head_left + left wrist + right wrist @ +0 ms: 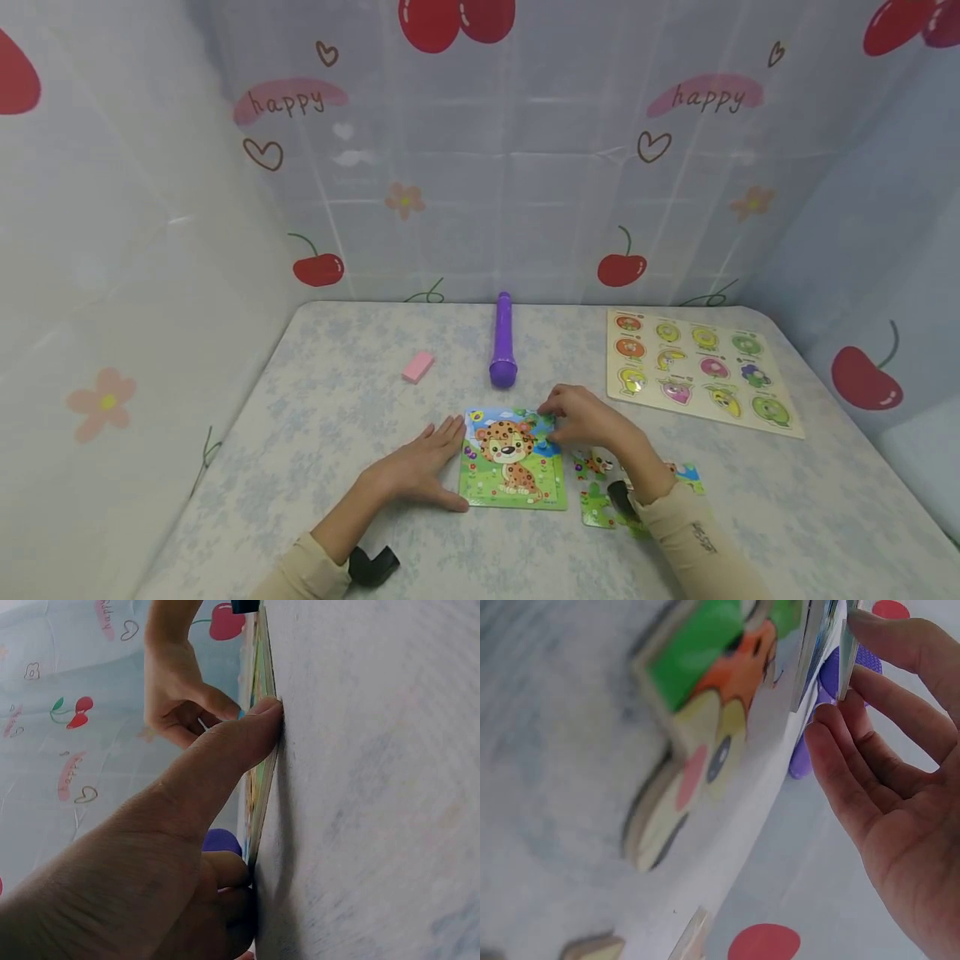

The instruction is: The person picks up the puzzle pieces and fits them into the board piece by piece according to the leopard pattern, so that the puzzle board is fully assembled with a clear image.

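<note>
A leopard-cub picture puzzle (506, 493) lies on the table in front of me in the head view. My left hand (417, 468) rests at its left side with fingers stretched out, the thumb (259, 724) pressing the near left edge. At the far right corner, my right hand (588, 418) pinches a thin puzzle piece (846, 664) between thumb and fingertips. In the right wrist view that piece stands on edge, close by the puzzle. Loose pieces (597, 508) with parts of an animal picture lie right of the puzzle, partly hidden under my right forearm.
Beyond the puzzle lies a purple toy microphone (504, 333), with a pink block (418, 367) to its left. A wooden fruit board (697, 403) sits at the far right. Printed curtains (480, 167) hang behind the table and along both sides.
</note>
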Tool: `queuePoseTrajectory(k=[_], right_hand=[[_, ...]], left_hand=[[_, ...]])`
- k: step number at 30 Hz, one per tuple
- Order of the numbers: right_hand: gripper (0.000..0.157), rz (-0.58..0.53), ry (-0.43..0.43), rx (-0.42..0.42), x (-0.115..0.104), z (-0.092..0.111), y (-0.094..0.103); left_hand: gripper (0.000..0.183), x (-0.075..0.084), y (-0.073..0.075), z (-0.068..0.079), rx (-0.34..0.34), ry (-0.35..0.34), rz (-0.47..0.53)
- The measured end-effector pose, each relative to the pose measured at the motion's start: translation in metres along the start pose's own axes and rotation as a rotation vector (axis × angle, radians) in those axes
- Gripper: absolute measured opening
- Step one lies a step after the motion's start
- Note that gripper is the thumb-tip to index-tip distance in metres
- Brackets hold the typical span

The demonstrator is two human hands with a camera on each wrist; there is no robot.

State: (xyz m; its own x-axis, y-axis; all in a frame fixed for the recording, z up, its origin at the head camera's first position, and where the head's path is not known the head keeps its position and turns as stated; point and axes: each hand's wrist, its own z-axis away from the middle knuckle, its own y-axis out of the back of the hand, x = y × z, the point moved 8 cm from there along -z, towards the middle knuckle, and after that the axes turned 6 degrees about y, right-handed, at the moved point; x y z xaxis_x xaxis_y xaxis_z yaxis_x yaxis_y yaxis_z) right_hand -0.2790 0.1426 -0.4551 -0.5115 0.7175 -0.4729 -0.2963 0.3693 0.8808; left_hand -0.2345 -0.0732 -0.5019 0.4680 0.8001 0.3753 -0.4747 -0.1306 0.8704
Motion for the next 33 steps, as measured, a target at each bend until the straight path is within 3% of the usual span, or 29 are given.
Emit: queuePoseTrajectory(k=[21,33], right_hand=[[0.034,0.059,0.03,-0.056,-0.0078,-0.0088,-0.0051],[0.044,0.031,-0.045,-0.065,-0.0041,-0.0089,-0.0078]], left_hand=[[0.118,0.0005,0.0004,0.0004,-0.005,0.007,0.004],[0.118,-0.0006,-0.0008,-0.0011,0.0,0.007,-0.002]])
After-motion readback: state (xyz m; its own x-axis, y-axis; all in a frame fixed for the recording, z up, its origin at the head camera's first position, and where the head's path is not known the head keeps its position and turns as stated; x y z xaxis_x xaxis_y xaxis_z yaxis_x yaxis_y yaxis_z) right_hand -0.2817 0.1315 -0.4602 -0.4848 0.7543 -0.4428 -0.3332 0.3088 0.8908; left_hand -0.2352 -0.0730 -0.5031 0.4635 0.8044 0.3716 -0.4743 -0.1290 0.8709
